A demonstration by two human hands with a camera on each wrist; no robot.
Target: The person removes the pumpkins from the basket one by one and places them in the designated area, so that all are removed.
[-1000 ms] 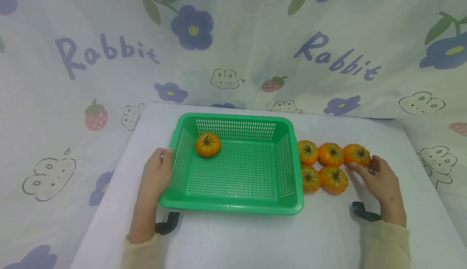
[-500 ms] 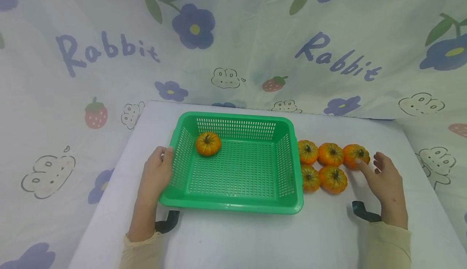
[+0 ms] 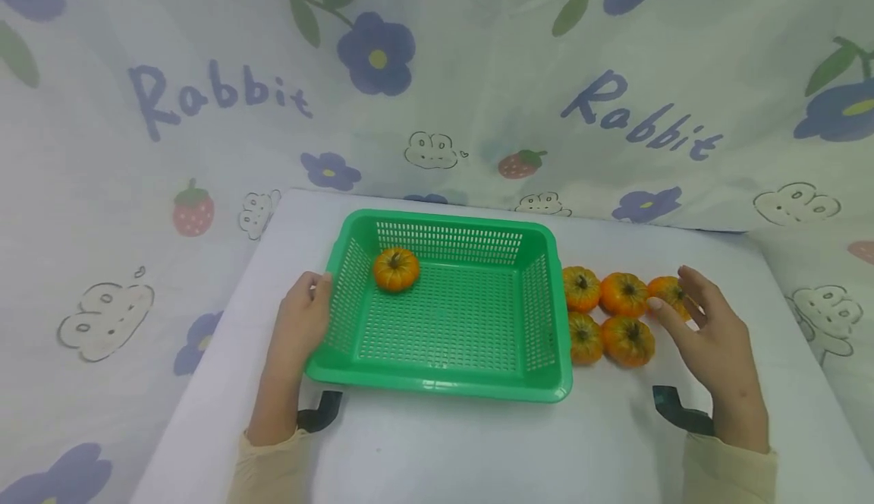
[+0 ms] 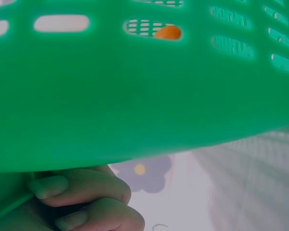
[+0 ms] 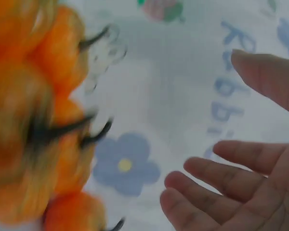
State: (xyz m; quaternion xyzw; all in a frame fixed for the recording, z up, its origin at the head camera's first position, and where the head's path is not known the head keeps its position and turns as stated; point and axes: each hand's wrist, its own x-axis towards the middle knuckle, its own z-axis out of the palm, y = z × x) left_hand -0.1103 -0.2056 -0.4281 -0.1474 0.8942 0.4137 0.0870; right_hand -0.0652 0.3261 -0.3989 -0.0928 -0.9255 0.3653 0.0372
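Note:
A green plastic basket (image 3: 437,392) with slotted walls stands mid-table, and one small orange pumpkin (image 3: 396,269) sits in its back left corner. My left hand (image 3: 300,322) grips the basket's left side; the left wrist view shows its curled fingers (image 4: 86,185) under the rim. Right of the basket, several more pumpkins (image 3: 624,294) stand close together in two rows. Beside the rightmost pumpkin (image 3: 668,291) is my right hand (image 3: 717,337), partly covering it in the head view. In the right wrist view its fingers are spread and hold nothing, apart from the blurred pumpkins (image 5: 19,144).
A white cloth covers the table (image 3: 437,451). Behind it hangs a curtain (image 3: 471,56) printed with flowers, rabbits and strawberries. A dark curved piece sits at each wrist, the left one (image 3: 321,413) close to the basket's front corner.
My right hand has come away from the rightmost pumpkin and its fingers have spread. The pumpkins and basket stay in place, and my left hand keeps its grip. The head view shifts slightly.

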